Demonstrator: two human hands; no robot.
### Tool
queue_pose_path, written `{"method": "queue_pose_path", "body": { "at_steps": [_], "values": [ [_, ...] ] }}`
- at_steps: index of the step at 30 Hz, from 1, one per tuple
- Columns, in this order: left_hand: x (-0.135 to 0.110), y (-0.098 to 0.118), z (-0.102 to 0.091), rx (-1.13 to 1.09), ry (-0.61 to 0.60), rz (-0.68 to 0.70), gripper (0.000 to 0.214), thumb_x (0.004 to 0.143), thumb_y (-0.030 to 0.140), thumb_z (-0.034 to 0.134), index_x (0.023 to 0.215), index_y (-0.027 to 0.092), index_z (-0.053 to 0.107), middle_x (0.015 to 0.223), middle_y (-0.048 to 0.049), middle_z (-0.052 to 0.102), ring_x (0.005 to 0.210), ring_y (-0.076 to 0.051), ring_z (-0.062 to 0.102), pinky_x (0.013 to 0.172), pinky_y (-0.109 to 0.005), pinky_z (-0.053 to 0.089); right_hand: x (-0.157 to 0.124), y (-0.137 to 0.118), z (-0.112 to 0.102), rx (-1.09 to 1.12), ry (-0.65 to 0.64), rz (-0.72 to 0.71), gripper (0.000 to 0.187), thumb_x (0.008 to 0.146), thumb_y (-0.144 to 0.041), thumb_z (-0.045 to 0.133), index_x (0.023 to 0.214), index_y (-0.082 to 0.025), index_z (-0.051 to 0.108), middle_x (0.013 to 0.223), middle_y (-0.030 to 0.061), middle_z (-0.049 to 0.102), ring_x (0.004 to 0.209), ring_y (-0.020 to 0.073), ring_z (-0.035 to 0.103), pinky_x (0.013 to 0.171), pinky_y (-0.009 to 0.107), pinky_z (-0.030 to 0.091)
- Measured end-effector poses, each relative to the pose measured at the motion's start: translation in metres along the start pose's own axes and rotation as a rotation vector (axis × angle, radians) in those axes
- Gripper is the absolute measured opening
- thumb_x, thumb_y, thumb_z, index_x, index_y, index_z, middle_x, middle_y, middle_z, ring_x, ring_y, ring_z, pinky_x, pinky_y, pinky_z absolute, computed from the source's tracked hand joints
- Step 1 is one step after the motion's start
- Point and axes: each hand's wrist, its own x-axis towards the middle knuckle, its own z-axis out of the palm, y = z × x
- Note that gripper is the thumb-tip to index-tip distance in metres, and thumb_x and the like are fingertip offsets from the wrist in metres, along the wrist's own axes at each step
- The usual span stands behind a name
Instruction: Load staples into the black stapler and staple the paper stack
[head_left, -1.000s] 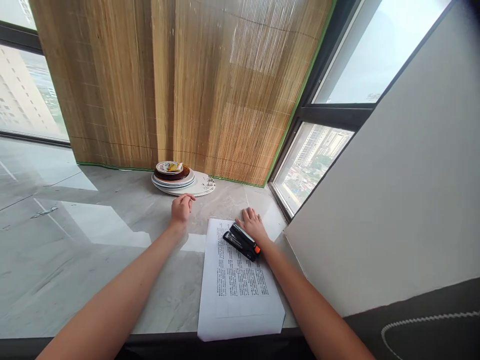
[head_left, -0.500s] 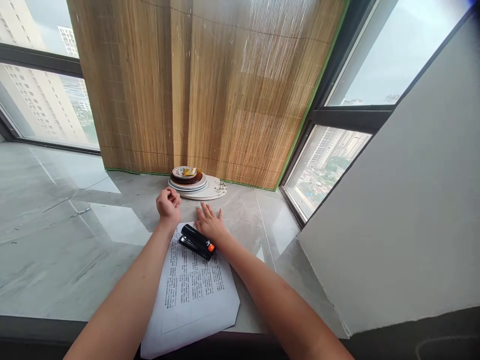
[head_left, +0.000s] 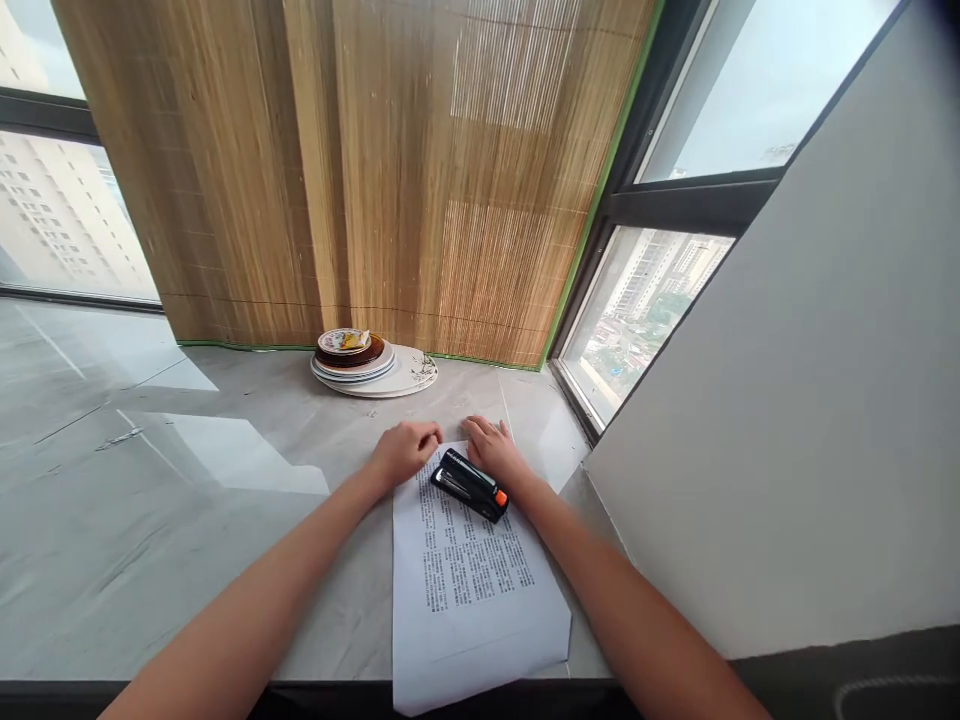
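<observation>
Black, orange-ended stapler (head_left: 472, 487) lies unheld on white printed paper (head_left: 480, 640), any fastening indiscernible. Left hand (head_left: 407, 451) curled, cannot tell grip; right hand (head_left: 491, 447) flat, grip wide.

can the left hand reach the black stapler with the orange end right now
Probably yes: the bare left hand is close to the stapler, which lies on the white printed paper, and nothing visible stands between them.

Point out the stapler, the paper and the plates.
Stapler (head_left: 474, 484): head view, middle of its black body.
Paper (head_left: 469, 570): head view, printed part below the stapler.
Plates (head_left: 355, 373): head view, pale rims midway down the stack.
</observation>
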Motion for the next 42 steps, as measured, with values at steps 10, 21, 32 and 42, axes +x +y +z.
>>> {"method": "queue_pose_path", "body": {
  "at_steps": [10, 21, 32, 42],
  "values": [
    [0.004, -0.024, -0.016, 0.241, 0.414, -0.336, 0.018, 0.088, 0.021, 0.054, 0.089, 0.023, 0.072, 0.068, -0.0031, 0.067, 0.062, -0.021, 0.058, 0.060, -0.030, 0.031, 0.005, -0.006, 0.005, -0.001, 0.015, 0.032, 0.049, 0.090, -0.007, 0.043, 0.134, -0.023, 0.058, 0.149, 0.0108, 0.053, 0.136, 0.0276, 0.049, 0.115, 0.055, 0.033],
    [0.001, 0.005, 0.005, 0.264, -0.082, -0.150, 0.019, 0.091, 0.023, 0.053, 0.096, 0.028, 0.070, 0.068, -0.0007, 0.064, 0.062, -0.021, 0.058, 0.060, -0.029, 0.030, -0.003, -0.020, -0.019, 0.201, 0.259, 0.077, 0.027, 0.105, -0.025, 0.039, 0.109, -0.020, 0.066, 0.116, 0.0119, 0.063, 0.109, 0.0255, 0.056, 0.100, 0.041, 0.043],
    [0.001, -0.009, -0.004, 0.298, -0.104, -0.121, 0.026, 0.090, 0.020, 0.051, 0.105, 0.029, 0.070, 0.069, -0.0018, 0.065, 0.064, -0.023, 0.058, 0.059, -0.030, 0.028, -0.034, -0.024, -0.049, 0.312, -0.115, -0.259, 0.032, 0.089, -0.030, 0.069, 0.120, -0.023, 0.063, 0.097, 0.0040, 0.070, 0.083, 0.0214, 0.062, 0.070, 0.029, 0.041],
    [0.003, -0.008, -0.006, 0.233, -0.096, -0.129, 0.020, 0.087, 0.024, 0.056, 0.099, 0.028, 0.071, 0.068, -0.0011, 0.064, 0.060, -0.021, 0.055, 0.057, -0.030, 0.026, -0.024, -0.016, -0.046, 0.493, -0.098, -0.287, 0.042, 0.097, -0.028, 0.065, 0.139, -0.027, 0.062, 0.118, 0.0072, 0.068, 0.113, 0.0244, 0.059, 0.097, 0.038, 0.047]
  ]
}}
